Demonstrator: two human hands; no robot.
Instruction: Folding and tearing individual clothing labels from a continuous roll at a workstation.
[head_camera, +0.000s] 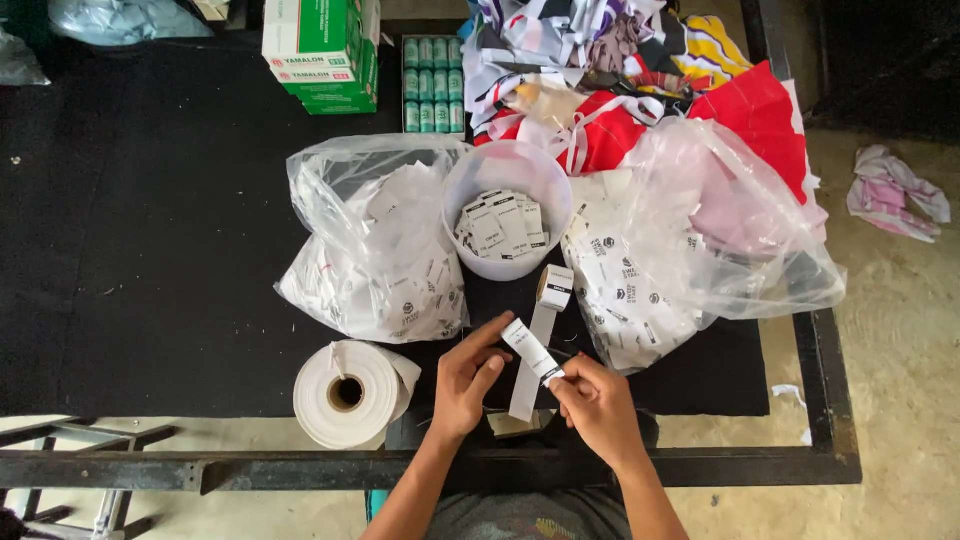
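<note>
My right hand pinches the lower end of a small white printed label between thumb and fingers. My left hand touches the label's upper end with its fingertips, the rest of the fingers curled. A white strip of label tape runs beneath the label, from a small roll down toward the table's front edge. Just behind the roll stands a translucent white bucket holding several cut labels.
Two clear plastic bags of white labels lie left and right of the bucket. A large white roll sits at the front left. Green-and-white boxes, thread spools and a heap of fabric fill the back of the black table.
</note>
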